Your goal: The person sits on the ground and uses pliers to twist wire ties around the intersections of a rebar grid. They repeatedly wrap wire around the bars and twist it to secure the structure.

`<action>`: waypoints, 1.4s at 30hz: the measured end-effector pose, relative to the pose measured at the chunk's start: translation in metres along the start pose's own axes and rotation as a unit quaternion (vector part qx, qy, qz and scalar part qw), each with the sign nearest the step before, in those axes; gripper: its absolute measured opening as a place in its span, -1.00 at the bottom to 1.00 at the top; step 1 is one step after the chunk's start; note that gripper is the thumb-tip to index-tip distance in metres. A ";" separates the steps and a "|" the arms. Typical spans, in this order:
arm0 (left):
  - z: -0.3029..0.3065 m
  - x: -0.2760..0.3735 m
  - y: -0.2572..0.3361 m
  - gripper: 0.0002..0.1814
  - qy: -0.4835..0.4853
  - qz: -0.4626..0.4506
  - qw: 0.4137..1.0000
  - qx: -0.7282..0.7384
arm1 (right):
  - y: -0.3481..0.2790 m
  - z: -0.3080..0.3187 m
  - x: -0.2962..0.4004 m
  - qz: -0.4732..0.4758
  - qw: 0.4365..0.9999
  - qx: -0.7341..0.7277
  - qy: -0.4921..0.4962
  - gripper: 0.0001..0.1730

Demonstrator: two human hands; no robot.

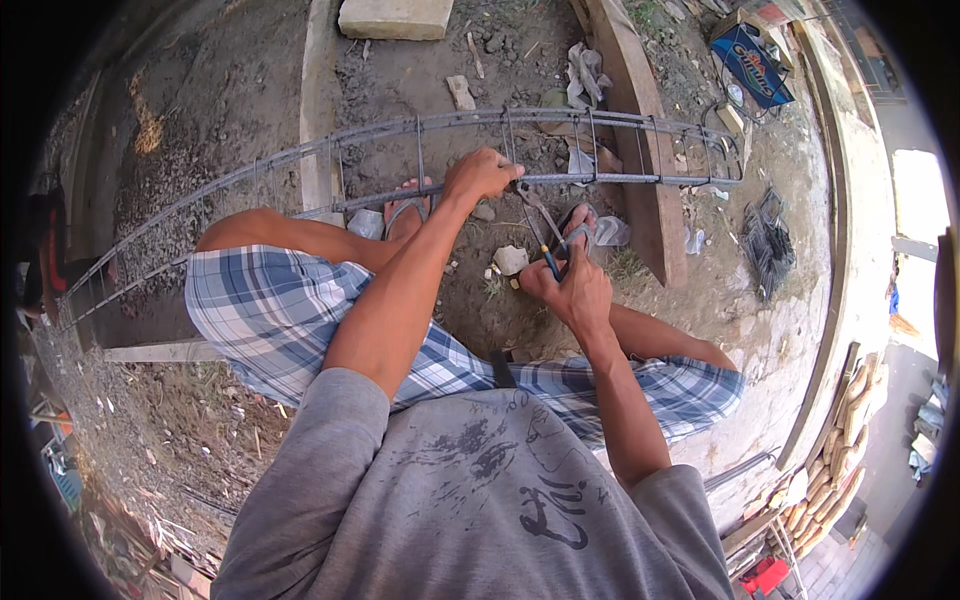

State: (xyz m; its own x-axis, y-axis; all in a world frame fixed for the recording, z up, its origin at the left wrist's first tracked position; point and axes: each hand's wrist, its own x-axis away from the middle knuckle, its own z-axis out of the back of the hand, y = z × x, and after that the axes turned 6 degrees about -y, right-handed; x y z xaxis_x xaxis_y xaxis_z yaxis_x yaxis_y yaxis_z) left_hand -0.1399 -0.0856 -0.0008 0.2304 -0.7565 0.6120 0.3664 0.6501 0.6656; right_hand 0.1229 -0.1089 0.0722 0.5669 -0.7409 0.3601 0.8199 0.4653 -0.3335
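Note:
A long rebar cage (615, 178) of ribbed bars and thin wire stirrups stretches across in front of me. My left hand (480, 174) grips its near bar where a stirrup crosses, with thumb and fingertips closed together. In my right hand (581, 289) are end-cutting pincers (547, 225) with blue and yellow handles. Their jaws meet the underside of the near bar, just below my left fingertips. Whatever lies between the jaws is too small to make out. My sandalled feet stand on the soil under the cage.
A thick wooden beam (643, 150) lies under the cage at right, and a paler plank (318, 112) at left. A concrete block (395, 19) is at the far side. Black plastic (769, 244) and a blue box (752, 64) lie right. Stacked sacks (832, 457) stand lower right.

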 end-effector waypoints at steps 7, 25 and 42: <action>0.001 0.007 0.008 -0.58 0.018 -0.008 1.000 -0.016 | 0.000 -0.006 -0.009 -0.072 0.997 0.019 0.005 -0.38; -0.003 0.001 0.006 -0.56 -0.010 0.008 1.000 -0.006 | 0.019 0.000 -0.017 -0.085 0.807 -0.517 -0.272 -0.49; -0.002 0.003 0.003 -0.47 0.016 -0.015 0.999 -0.024 | 0.014 0.022 -0.016 -0.034 0.994 0.101 0.015 -0.41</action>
State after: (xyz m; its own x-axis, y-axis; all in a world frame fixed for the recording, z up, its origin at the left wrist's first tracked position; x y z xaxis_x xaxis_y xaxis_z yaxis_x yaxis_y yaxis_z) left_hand -0.1361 -0.0862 0.0021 0.2476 -0.7775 0.5780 0.4161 0.6241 0.6613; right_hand 0.1270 -0.0796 0.0814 0.5094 -0.7867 0.3488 0.8572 0.4993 -0.1258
